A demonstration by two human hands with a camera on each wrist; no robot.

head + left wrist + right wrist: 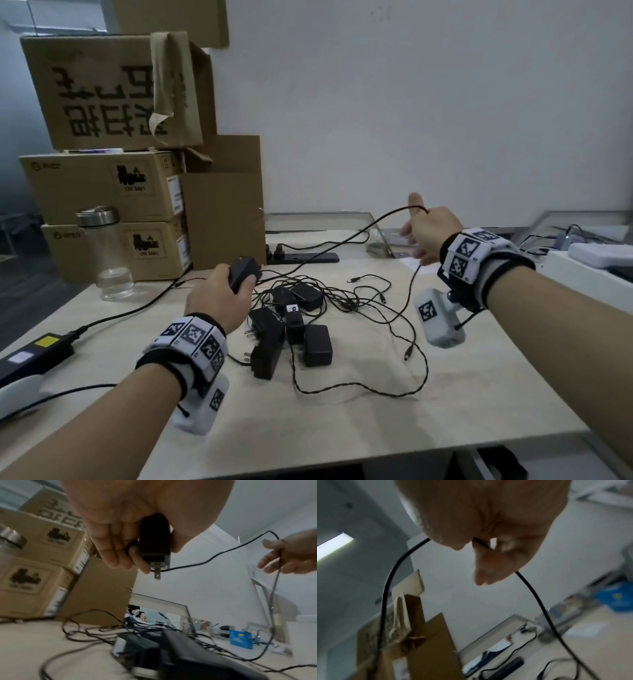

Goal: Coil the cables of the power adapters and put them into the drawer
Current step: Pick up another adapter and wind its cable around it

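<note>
Desk [376, 428]; only left wrist view shows gripped adapter's [155, 539] prongs [157, 574].

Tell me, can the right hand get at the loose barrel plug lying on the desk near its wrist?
Probably yes. The barrel plug lies in the open on the desk, nothing over it. But the right hand is raised with the held adapter's cable looped over it, so it would have to drop that first.

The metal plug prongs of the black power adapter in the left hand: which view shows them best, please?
The left wrist view: the black power adapter faces the camera, its metal plug prongs clear below the left hand. The head view hides them behind the fingers; the right wrist view omits them.
</note>
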